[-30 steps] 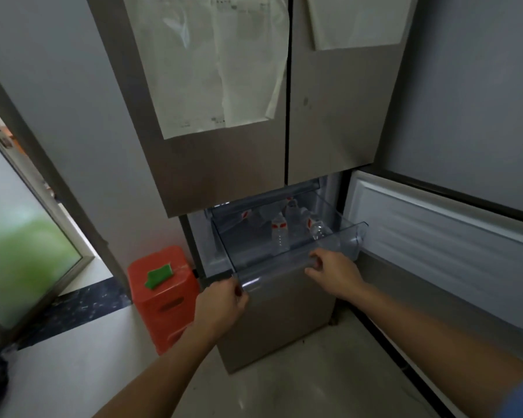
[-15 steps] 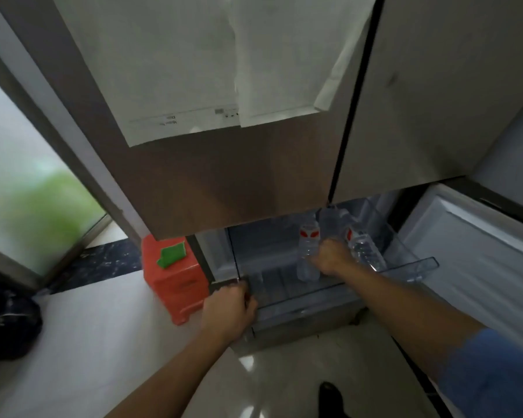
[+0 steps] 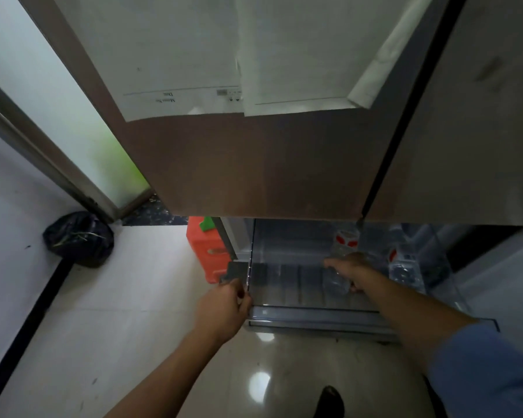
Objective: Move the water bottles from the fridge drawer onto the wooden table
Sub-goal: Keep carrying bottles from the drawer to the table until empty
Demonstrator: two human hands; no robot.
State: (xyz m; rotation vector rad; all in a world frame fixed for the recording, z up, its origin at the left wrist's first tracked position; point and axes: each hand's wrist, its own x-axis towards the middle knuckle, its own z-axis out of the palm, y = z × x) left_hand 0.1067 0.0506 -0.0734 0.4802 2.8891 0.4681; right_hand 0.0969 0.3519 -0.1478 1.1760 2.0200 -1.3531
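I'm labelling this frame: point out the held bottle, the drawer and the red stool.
Held bottle (image 3: 346, 241): head view, on its red label.
Drawer (image 3: 308, 314): head view, on its clear front rim.
Red stool (image 3: 207, 251): head view, on its side.

— What sits in the clear fridge drawer (image 3: 284, 285)?
— Two water bottles with red labels: one upright (image 3: 343, 251), one further right (image 3: 400, 267).
— And on the pale tiled floor (image 3: 118, 312)?
— An orange stool (image 3: 207, 251) beside the fridge, a black bag (image 3: 77, 239) by the wall.

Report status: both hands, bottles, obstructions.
Left hand grips clear plastic fridge drawer corner. Right hand closed on clear red-labelled water bottle. Second bottle beside. Nothing blocking.
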